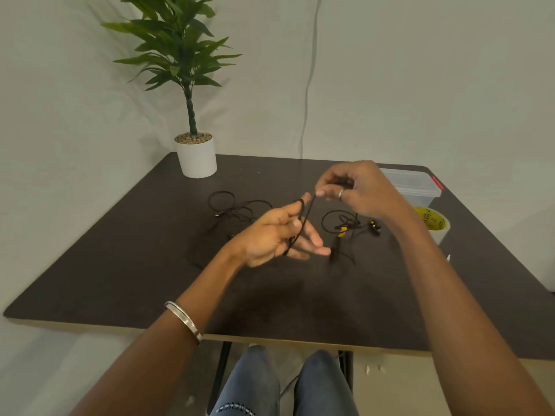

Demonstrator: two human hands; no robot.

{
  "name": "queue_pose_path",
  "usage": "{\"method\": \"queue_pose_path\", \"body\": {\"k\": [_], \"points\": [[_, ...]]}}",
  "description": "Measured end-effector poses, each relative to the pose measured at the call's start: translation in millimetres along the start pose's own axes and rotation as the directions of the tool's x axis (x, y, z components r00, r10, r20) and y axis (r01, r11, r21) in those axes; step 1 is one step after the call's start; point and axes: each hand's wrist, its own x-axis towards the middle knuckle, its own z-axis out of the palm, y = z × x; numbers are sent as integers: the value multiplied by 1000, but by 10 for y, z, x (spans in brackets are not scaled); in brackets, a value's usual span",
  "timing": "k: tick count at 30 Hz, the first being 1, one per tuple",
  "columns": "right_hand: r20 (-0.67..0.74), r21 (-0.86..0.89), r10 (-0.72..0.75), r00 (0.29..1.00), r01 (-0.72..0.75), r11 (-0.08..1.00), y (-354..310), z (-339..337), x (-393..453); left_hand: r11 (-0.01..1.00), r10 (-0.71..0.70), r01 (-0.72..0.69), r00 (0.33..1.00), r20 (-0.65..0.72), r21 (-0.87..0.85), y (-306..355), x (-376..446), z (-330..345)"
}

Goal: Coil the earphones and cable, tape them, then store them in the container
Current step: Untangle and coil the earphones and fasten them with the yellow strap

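Observation:
A black cable (305, 219) runs in a loop over the raised fingers of my left hand (276, 238), from the index fingertip down across the palm, with the thumb against it. My right hand (357, 190) is above and to the right and pinches the cable's upper end between thumb and fingers. Black earphones with yellow parts (345, 228) lie on the table under my right hand. A second tangle of thin black cable (237, 210) lies to the left. The clear container (416, 184) with a red clip stands at the far right, and the tape roll (434, 225) sits in front of it.
The dark table (150, 265) has its front edge close to my knees. A potted plant in a white pot (196, 159) stands at the back left corner. A pale wall with a hanging wire lies behind.

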Motion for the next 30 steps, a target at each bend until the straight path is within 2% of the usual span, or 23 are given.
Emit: {"method": "queue_pose_path", "body": {"k": [4,7,9,12,14,17,20,23,25,26,28,30], "points": [[-114,164,-4,994,23,986,153,65,163,981,1,36,982,187,-190,-30,63,142],[-166,253,55,985,-12,967,307,214,190,939,83,-6,974,209,-345,21,92,219],[-148,275,80,986,-37,961,369,412,89,893,174,-111,979,107,-436,115,112,235],[-41,439,129,991,-98,893,361,721,-147,832,210,-292,953,-218,-473,288,180,186],[85,516,151,985,-173,839,302,838,-282,837,202,-386,876,-438,-386,357,212,90],[260,383,143,955,-238,893,266,815,-389,909,235,-393,757,-609,-137,320,209,-129],[301,223,150,942,-223,949,247,652,-399,958,265,-271,695,-669,97,192,185,-297],[235,167,144,961,-186,968,244,433,-386,941,327,-170,675,-661,293,26,168,-375],[167,131,120,979,-143,981,226,298,-346,880,398,-101,689,-606,463,-54,163,-402],[132,106,97,986,-111,988,203,240,-312,836,417,-61,716,-559,545,-72,167,-393],[46,38,26,999,-28,999,160,151,-218,777,379,-19,812,-444,629,-82,171,-290],[-58,-70,-55,997,51,996,150,78,-87,824,260,-48,917,-303,564,-69,150,-102]]}}
